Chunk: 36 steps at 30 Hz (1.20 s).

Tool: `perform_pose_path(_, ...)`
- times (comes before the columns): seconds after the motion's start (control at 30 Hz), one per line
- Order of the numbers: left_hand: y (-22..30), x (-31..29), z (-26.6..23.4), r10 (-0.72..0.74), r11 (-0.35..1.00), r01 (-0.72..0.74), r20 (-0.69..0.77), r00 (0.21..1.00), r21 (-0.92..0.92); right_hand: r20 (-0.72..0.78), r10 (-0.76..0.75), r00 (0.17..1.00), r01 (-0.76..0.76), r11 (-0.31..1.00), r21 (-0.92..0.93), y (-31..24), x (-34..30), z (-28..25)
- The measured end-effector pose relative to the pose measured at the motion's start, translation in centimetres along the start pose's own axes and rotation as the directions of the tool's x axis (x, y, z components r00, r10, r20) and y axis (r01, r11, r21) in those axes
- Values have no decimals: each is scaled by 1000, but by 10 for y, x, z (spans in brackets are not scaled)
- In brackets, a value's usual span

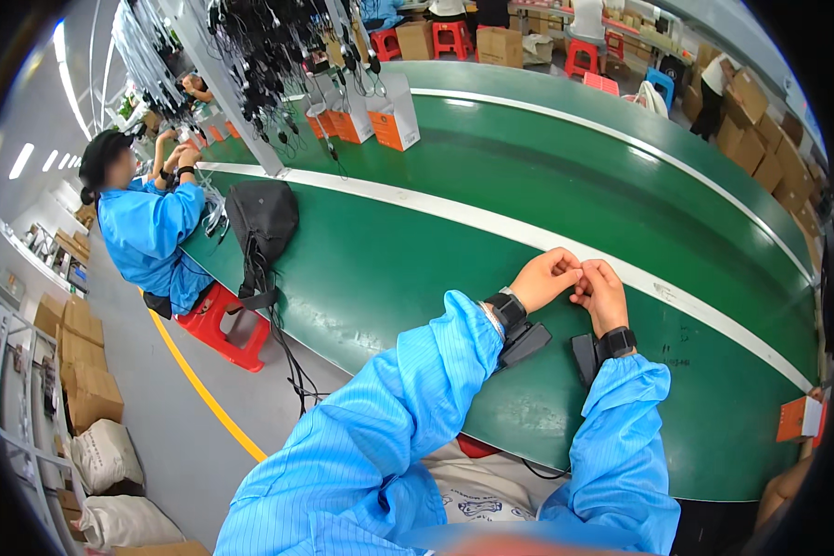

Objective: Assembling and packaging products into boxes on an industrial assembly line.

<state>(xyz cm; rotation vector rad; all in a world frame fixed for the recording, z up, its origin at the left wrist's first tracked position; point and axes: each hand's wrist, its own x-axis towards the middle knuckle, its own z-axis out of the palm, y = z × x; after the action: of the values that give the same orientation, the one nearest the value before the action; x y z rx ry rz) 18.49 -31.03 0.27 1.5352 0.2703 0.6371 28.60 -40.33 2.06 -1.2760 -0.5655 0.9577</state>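
My left hand and my right hand meet above the green tabletop, close to its white strip. The fingers of both are curled, and the fingertips pinch together between them. Whatever they hold, if anything, is too small or hidden to make out. Each wrist wears a black strap with a dark box-shaped device, one beside the left wrist and one beside the right wrist. Blue striped sleeves cover both my forearms.
A black bag with hanging cables rests on the table to the left. Behind it, many cables hang from a rack post. White-and-orange boxes stand on the green conveyor. A co-worker sits at far left on a red stool.
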Motion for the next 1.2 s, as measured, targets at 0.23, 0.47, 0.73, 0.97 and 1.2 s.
perform_pose_path(0.23, -1, 3, 2, 2, 1000, -3, 13, 1000, 27, 5, -15, 1000, 15, 1000, 21, 0, -1, -3)
perform_pose_path(0.47, -9, 10, -6, -29, 991, 17, -89, 996, -134, 15, -22, 1000, 21, 997, 71, 6, 5, -5)
perform_pose_path(0.73, -1, 13, -2, -98, 993, 89, -115, 988, -82, 33, -22, 999, 17, 990, 137, 3, 8, -9)
perform_pose_path(0.97, -5, 15, -6, -104, 994, 107, -210, 972, 3, 55, -76, 996, 66, 983, 169, 12, 12, -8)
perform_pose_path(1.2, -4, 12, 0, -133, 991, 123, -214, 968, -60, 60, -88, 994, 80, 989, 123, 14, 12, -9)
